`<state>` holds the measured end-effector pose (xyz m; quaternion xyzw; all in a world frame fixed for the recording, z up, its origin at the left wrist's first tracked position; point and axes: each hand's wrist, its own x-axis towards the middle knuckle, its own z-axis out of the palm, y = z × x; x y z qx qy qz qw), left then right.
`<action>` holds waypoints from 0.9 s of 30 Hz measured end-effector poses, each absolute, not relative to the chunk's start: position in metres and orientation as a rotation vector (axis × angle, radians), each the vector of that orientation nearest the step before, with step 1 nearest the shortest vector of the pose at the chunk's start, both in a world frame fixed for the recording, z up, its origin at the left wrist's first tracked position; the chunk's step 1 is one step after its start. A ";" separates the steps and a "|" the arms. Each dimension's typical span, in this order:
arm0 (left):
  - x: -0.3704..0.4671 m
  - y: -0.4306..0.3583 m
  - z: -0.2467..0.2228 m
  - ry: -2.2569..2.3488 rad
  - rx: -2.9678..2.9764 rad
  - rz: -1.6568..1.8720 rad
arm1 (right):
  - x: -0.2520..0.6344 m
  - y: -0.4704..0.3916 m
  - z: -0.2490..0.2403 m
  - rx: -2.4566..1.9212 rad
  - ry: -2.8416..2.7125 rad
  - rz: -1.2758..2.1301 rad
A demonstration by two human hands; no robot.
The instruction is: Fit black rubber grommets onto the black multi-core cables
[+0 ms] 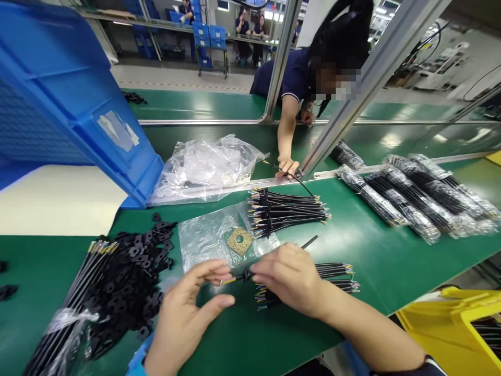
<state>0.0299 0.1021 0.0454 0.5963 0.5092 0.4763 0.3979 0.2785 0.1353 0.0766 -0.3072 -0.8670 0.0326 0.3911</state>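
The right hand (291, 277) pinches a cable (310, 242) beside its black fitting (246, 274) over the worktop (383, 261); the left hand (183, 313) is open near its wire tips. Beyond, grouped cables (291, 210) look fitted; leftward, loose fittings (125, 287) and a tied bundle (70, 303) seem unused.

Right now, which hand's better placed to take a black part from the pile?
Left, I'd judge. The left hand is nearer the pile of black parts, thumb and fingers apart; the right hand is farther off, fingers closed on a yellow-tipped cable.
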 end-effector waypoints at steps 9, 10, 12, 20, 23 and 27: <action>0.038 0.103 0.056 1.204 1.845 1.235 | 0.260 0.121 0.064 -0.741 -2.153 0.447; 0.038 0.102 0.056 1.190 1.857 1.239 | 0.261 0.120 0.065 -0.755 -2.146 0.499; 0.040 0.101 0.057 1.179 1.867 1.242 | 0.262 0.120 0.066 -0.784 -2.135 0.580; 0.033 0.097 0.056 1.247 1.759 1.210 | 0.271 0.125 0.075 -0.753 -2.118 0.439; 0.018 0.100 0.053 1.374 1.736 1.268 | 0.293 0.145 0.081 -0.846 -2.133 0.178; -0.001 0.103 0.056 1.669 1.481 1.445 | 0.322 0.186 0.086 -1.060 -2.096 0.033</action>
